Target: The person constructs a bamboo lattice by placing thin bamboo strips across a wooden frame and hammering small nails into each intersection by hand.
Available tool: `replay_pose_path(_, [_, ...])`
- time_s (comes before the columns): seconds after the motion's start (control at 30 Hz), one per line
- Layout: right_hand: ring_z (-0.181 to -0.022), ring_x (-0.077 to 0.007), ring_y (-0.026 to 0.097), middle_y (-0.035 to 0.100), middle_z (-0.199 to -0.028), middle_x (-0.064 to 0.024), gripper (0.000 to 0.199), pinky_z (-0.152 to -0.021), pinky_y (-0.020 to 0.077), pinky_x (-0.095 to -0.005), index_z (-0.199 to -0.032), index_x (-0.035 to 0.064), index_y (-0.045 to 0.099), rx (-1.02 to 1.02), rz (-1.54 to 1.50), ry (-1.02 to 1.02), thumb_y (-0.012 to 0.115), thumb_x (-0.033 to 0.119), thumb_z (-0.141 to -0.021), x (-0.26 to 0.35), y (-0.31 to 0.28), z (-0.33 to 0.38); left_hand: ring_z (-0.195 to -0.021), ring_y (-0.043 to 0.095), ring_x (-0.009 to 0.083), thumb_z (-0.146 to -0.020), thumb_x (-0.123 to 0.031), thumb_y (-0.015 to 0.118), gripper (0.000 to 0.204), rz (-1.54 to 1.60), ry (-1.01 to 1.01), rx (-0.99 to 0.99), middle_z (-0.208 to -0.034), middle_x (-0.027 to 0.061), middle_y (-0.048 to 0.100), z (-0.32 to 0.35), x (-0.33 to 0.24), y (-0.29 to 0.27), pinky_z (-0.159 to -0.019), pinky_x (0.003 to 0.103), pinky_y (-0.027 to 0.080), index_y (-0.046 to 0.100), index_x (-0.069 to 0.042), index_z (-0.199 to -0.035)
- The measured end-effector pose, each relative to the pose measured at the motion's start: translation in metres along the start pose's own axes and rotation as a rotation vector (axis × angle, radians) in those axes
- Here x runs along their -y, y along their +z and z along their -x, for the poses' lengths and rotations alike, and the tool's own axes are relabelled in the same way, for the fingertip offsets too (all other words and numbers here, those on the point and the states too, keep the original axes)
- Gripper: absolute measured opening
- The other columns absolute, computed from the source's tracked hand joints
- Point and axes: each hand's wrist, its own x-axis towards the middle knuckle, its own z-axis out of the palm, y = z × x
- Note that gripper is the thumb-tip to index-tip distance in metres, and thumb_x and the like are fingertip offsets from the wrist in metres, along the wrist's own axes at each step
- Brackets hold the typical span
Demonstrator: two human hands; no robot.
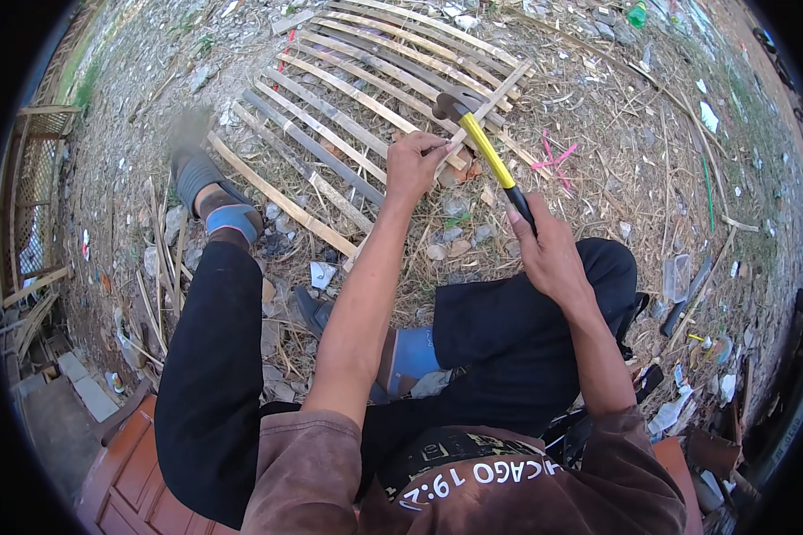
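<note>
My right hand (551, 248) is wrapped round the black grip of a claw hammer (484, 147) with a yellow shaft. The hammer's metal head (456, 102) is over a long wooden cross strip (500, 96). Close to the head, my left hand (412, 168) has its fingertips pinched together at this strip. Whatever they pinch is too small to make out. Several slats (352, 82) lie side by side on the ground, fanning away from the cross strip toward the far left. Part of the strip is hidden behind my left hand.
My feet and bent legs flank the near slats, with one sandal (201, 178) at their left. Pink ribbon (555, 160) lies right of the strip. Stones, straw and litter cover the ground. A lattice panel (37, 192) stands far left, and a clear plastic container (676, 278) lies at right.
</note>
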Motion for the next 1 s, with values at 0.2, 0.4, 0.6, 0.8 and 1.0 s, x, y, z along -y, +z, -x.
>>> replay_pose_path(0.2, [-0.057,-0.0462,0.057,0.054,-0.059,-0.0227,0.020,-0.052,0.0404,-0.0504,-0.107,0.0032,0.047,-0.095,-0.018,-0.035,0.052,0.023,-0.105,-0.002,0.011,0.000,-0.085,0.068,0.0215,-0.082,-0.016,0.081,0.019,-0.010,-0.007,-0.005,-0.091,0.0112,0.075,0.000,-0.003,0.000,-0.081,0.033,0.052,0.080,-0.005,-0.097])
replay_pose_path(0.4, [-0.060,-0.0490,0.058,0.055,-0.060,-0.0253,0.021,-0.054,0.0398,-0.0544,-0.101,0.0033,0.045,-0.040,0.075,0.004,0.052,0.023,-0.105,0.002,0.006,-0.005,-0.084,0.068,0.0228,-0.081,-0.019,0.082,0.021,-0.051,-0.018,0.005,-0.087,0.0110,0.074,0.000,0.001,0.001,-0.081,0.034,0.050,0.080,-0.005,-0.096])
replay_pose_path(0.6, [-0.061,-0.0492,0.059,0.057,-0.063,-0.0255,0.021,-0.057,0.0400,-0.0561,-0.103,0.0030,0.047,-0.009,0.087,0.017,0.052,0.023,-0.104,-0.009,0.012,-0.003,-0.082,0.067,0.0228,-0.081,-0.020,0.082,0.022,-0.074,-0.021,0.018,-0.084,0.0111,0.073,-0.001,-0.005,-0.001,-0.079,0.035,0.050,0.079,-0.004,-0.096])
replay_pose_path(0.8, [-0.061,-0.0477,0.059,0.057,-0.063,-0.0245,0.023,-0.056,0.0399,-0.0549,-0.111,0.0034,0.048,0.008,0.093,0.016,0.051,0.025,-0.105,0.001,0.004,-0.004,-0.078,0.067,0.0217,-0.082,-0.019,0.081,0.021,-0.071,-0.014,0.019,-0.085,0.0116,0.073,0.000,0.003,0.003,-0.073,0.034,0.051,0.079,-0.004,-0.097])
replay_pose_path(1.0, [-0.059,-0.0466,0.059,0.056,-0.061,-0.0244,0.021,-0.054,0.0398,-0.0527,-0.113,0.0033,0.049,-0.088,-0.004,-0.046,0.053,0.022,-0.104,0.025,-0.007,0.001,-0.078,0.068,0.0219,-0.082,-0.018,0.081,0.021,-0.091,0.004,-0.004,-0.086,0.0122,0.073,0.000,0.001,-0.001,-0.073,0.033,0.051,0.079,-0.005,-0.098])
